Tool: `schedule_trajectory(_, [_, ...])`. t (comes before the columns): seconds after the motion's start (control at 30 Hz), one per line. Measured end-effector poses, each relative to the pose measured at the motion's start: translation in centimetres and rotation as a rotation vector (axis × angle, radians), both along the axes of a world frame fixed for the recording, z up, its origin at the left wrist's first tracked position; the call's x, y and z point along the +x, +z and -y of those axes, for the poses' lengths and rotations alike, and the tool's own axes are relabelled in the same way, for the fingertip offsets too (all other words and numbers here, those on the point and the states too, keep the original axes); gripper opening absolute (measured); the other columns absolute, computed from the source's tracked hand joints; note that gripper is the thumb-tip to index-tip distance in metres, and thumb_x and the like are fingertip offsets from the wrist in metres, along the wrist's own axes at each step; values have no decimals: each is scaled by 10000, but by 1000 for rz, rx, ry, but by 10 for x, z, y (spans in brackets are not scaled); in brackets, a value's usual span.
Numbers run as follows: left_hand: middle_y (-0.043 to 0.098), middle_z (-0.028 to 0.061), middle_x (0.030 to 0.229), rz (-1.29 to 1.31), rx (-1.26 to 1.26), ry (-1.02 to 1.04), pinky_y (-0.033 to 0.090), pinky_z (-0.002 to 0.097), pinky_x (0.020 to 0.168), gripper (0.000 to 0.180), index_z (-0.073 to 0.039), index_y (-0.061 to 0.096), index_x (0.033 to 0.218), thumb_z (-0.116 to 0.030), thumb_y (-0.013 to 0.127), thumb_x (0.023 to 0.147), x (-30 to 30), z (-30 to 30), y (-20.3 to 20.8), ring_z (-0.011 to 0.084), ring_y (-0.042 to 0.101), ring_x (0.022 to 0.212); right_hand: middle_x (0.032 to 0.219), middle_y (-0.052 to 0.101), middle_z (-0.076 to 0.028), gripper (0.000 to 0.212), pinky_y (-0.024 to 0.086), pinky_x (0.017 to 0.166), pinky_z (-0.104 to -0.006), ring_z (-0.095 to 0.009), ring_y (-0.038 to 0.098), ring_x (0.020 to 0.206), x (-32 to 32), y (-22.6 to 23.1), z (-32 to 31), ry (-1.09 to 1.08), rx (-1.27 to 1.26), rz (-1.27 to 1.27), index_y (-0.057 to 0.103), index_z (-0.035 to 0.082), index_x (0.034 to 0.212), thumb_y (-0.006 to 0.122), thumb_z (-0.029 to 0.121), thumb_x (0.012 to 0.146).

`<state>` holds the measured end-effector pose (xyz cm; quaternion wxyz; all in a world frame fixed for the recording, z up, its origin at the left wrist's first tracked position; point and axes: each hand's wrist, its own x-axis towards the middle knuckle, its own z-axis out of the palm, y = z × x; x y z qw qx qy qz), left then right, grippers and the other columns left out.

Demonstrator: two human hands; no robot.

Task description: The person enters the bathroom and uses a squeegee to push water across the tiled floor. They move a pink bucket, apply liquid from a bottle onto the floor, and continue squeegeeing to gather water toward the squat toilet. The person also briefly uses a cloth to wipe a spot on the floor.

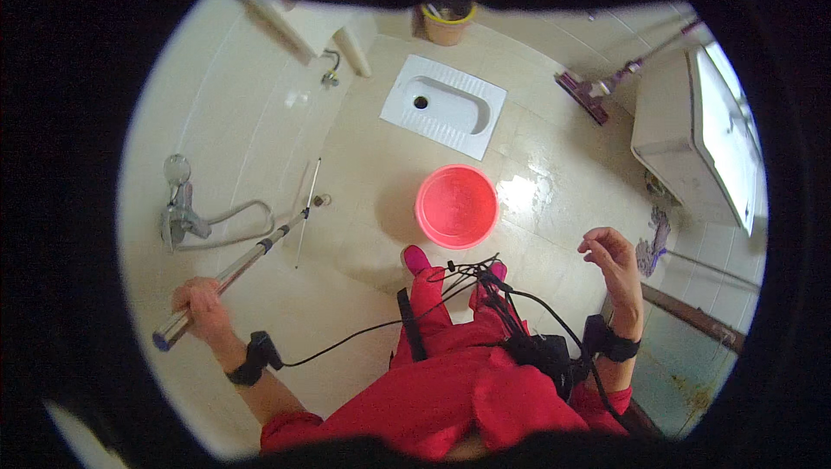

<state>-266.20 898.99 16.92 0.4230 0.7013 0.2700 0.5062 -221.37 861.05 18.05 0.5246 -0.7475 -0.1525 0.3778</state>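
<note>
Squeegee (260,249), left of frame: left hand (202,305) wrapped round it; right hand (613,261) empty, loosely curled. Slack cable (353,329) could snag on wide sweep.

Head view: one wide fisheye camera, worn on the person's head, upright, facing steeply downward. Nearest: red-clothed torso (415,395), lower centre. Middle range: bare left grip (201,306), lower left; bare right grip (611,260), right. Farther: glossy beige tiled floor (545,153), centre to top. Pale tiled walls (221,93), curving along both sides.
</note>
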Motion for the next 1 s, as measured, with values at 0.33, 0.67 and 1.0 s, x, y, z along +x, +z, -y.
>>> schedule_trajectory(0.33, [305, -22, 468, 158, 35, -458, 307, 247, 483, 264, -121, 309, 611, -111, 476, 815, 264, 264, 93, 84, 283, 427, 886, 601, -22, 148, 450, 708, -235, -105, 563, 840, 109, -45, 289, -215, 173, -198, 578, 50, 965, 562, 158, 865])
schedule_trajectory(0.67, [306, -31, 501, 111, -111, -1194, 276, 270, 522, 283, -113, 336, 575, -162, 552, 751, 559, 595, 24, 101, 267, 462, 1111, 544, -71, 341, 481, 781, -317, -171, 553, 970, 161, -154, 539, -741, 410, -693, 462, 36, 1171, 538, 184, 873])
schedule_trajectory(1.0, [460, 6, 608, -153, -267, -1991, 356, 392, 820, 298, -116, 405, 646, -167, 694, 698, 621, 866, -116, 180, 438, 641, 922, 589, -137, 357, 473, 782, -465, -254, 569, 935, 123, -288, 666, -1173, 1210, -1005, 472, 39, 1022, 504, 366, 885])
